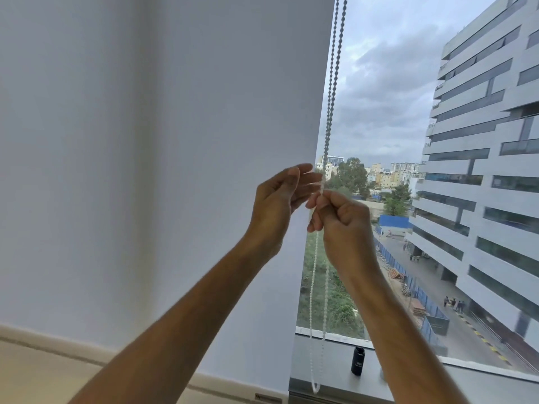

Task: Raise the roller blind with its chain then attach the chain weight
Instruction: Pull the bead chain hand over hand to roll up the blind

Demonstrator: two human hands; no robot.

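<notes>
A white roller blind (175,170) hangs down over most of the window, its bottom bar (248,389) low near the sill. The white bead chain (331,97) drops along the blind's right edge in two strands and ends in a loop (315,387) by the sill. My right hand (338,223) is shut on the chain at mid height. Just left of it, my left hand (277,205) is open, fingers spread and close to the chain. A small black cylinder, likely the chain weight (358,361), stands upright on the sill.
The grey window sill (326,374) runs along the bottom right. Through the glass (408,112) I see a tall building, a street, trees and cloudy sky. A beige ledge (43,360) lies at the bottom left.
</notes>
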